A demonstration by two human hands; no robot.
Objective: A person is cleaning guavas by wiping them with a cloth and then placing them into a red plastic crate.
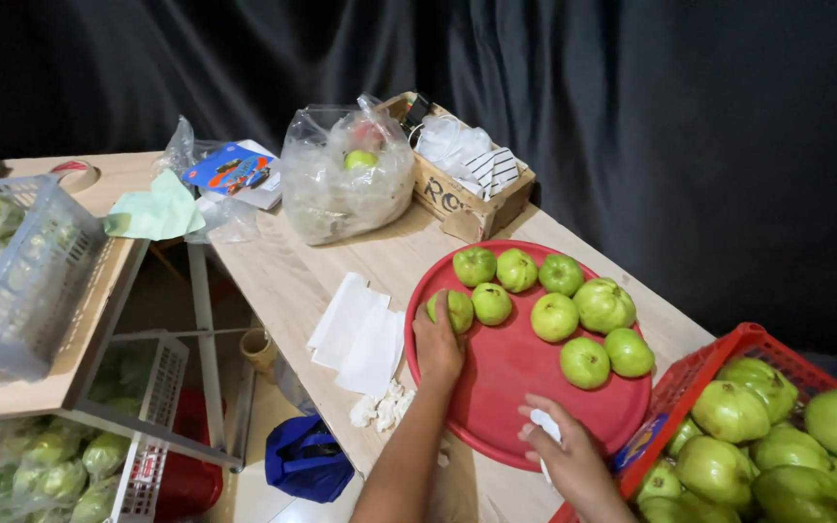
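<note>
Red tray [506, 387] bears nine guavas [554, 316] (left hand [437, 344] grips one)

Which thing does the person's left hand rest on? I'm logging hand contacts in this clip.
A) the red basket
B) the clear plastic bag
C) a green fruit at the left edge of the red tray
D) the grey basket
C: the left hand covers a green fruit on the round red tray.

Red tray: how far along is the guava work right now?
Eight guavas already sit on the red tray. In hand: left hand grips a guava at the tray's edge; right hand holds something small and white. Left: many guavas fill the red basket.
</note>
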